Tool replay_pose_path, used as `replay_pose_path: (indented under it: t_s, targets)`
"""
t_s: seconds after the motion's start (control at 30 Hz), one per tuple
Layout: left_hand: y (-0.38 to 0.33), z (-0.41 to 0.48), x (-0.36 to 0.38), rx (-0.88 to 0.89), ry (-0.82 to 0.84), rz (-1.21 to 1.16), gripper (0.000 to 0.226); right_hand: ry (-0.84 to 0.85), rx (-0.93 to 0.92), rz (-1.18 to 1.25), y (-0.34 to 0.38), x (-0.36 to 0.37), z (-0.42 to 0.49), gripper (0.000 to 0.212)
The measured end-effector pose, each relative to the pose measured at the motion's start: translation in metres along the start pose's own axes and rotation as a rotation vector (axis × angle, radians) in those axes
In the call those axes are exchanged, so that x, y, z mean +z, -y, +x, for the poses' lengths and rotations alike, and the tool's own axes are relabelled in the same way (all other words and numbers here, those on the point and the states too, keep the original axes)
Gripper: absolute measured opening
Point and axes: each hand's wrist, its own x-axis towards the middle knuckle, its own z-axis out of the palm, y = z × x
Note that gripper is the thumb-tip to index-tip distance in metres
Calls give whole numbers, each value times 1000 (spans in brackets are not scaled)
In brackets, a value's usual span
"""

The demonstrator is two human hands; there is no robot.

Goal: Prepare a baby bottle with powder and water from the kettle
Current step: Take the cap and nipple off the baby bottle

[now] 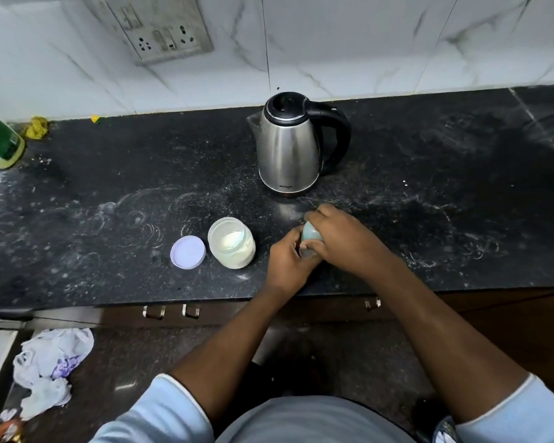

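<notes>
1. The left hand (285, 260) comes in from the lower left, its fingers curled round the lower part of the baby bottle (311, 233) and its thumb against the side.
2. The right hand (343, 238) lies over the top of the same bottle, fingers bent down round its pale blue-green cap and the back of the hand facing the camera. The two hands touch each other round the bottle.
3. The bottle is near the front edge of the black stone countertop (109, 219), in front of the kettle and just right of the powder jar. Only the rounded, translucent blue-green cap and a sliver of the body below it show between the hands. Whether it rests on the counter, and what is inside, cannot be told.
4. The powder jar (232, 244) stands open just left of the left hand, with pale cream powder heaped inside its clear walls.
5. Its lilac lid (187, 251) lies flat on the counter, touching or almost touching the jar's left side.
6. The steel electric kettle (288, 145) stands upright behind the hands and apart from them. Its black lid is closed, its spout points left and its black handle is to the right.
7. The countertop is smeared with whitish rings and specks.
</notes>
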Motion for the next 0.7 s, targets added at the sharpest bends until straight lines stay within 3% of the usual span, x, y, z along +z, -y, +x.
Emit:
replay_pose_path:
  t_s: [0.13, 0.23, 0.37, 0.47, 0.57, 0.7]
  targets:
    - [6, 5, -2, -21, 21, 36, 39, 12, -184, 26, -8, -16, 1, 52]
    - [10, 6, -1, -28, 10, 23, 58, -64, -231, 146, -11, -46, 1, 48]
    - [8, 5, 0, -32, 4, 23, 67, -316, -43, 542, -29, -70, -11, 39]
    - [8, 5, 0, -35, 1, 31, 66, -491, 74, 852, -50, -50, -21, 48]
    - [9, 5, 2, -35, -7, 22, 65, -528, 190, 881, -81, -11, -24, 57]
    - [6, 4, 3, -40, -20, 15, 65, -532, 261, 763, -107, 35, -24, 35]
